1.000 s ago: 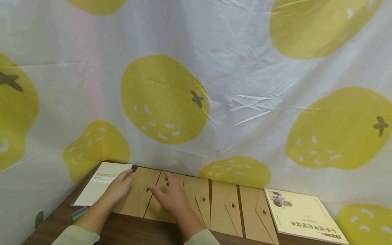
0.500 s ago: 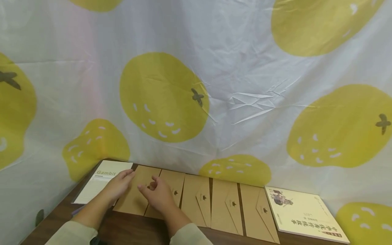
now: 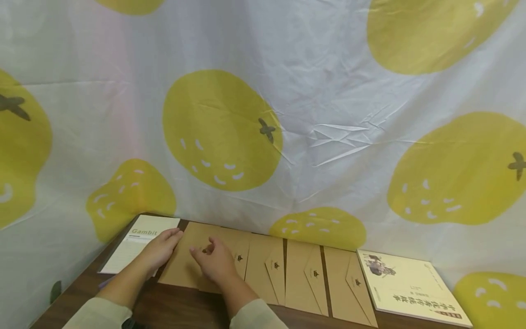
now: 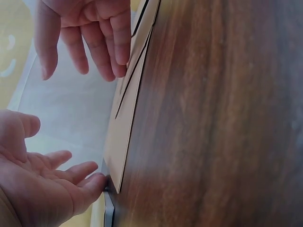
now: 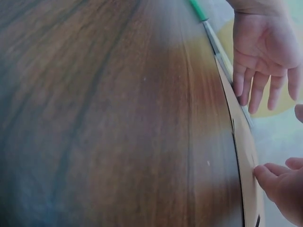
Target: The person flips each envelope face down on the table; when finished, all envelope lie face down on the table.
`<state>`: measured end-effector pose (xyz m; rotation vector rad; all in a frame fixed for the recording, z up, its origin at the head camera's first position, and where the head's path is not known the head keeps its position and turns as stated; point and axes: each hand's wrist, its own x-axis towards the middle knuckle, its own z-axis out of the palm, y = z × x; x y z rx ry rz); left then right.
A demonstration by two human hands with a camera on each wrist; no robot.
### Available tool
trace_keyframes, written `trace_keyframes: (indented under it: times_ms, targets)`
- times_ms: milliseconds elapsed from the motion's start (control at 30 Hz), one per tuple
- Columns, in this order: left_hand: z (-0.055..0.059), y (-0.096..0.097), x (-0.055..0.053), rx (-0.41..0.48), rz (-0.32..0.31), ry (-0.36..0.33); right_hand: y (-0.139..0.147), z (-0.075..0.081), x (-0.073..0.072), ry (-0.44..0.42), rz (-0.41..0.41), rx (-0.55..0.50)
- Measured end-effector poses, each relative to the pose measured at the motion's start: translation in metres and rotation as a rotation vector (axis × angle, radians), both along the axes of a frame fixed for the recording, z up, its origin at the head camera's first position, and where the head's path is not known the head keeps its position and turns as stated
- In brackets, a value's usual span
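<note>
Several brown kraft envelopes with dark crown prints lie side by side along the back of the table. At the left edge of the leftmost envelope is my left hand, its fingers extended and touching or very near that edge. My right hand rests its fingertips on the envelopes near the seam of the first two, partly covering a crown print. In the right wrist view those fingertips meet the paper, fingers loosely bent around nothing. The left wrist view has both palms facing each other, left hand low, right hand high.
A white notebook marked "Gambit" lies at the far left, partly behind my left arm. A purple stick-like item shows beside that forearm. To the right is a cream book. A fruit-patterned curtain hangs directly behind the dark wooden table.
My right hand has moved left from the second envelope toward the first. The leftmost envelope has slid slightly right, covering the dark gap beside the second. My left hand has barely moved.
</note>
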<state>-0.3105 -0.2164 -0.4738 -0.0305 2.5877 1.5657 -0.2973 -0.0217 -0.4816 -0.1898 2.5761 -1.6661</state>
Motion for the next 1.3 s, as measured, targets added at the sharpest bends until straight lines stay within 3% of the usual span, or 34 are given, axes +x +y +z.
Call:
trace_keyframes:
  times_ms: [233,533,800,933,1133,1300]
  targets:
    - [0.001,0.0,0.001,-0.004,-0.012,-0.006,0.001,-0.001,0.0,-0.007,0.048,-0.025]
    - [0.003,0.001,0.001,0.003,-0.001,-0.015,0.001,0.002,-0.002,-0.006,0.003,0.008]
    - [0.005,-0.001,-0.007,0.203,-0.031,-0.053,0.001,0.007,-0.001,-0.012,0.006,0.019]
    - [0.006,-0.002,-0.007,0.232,-0.027,-0.063,0.002,0.005,-0.001,-0.017,0.007,0.007]
    - [0.005,-0.008,-0.01,0.23,0.017,-0.011,0.004,0.003,-0.003,-0.024,0.031,0.004]
    - [-0.003,-0.014,-0.01,0.253,-0.039,0.026,0.002,0.002,-0.003,-0.011,0.096,0.029]
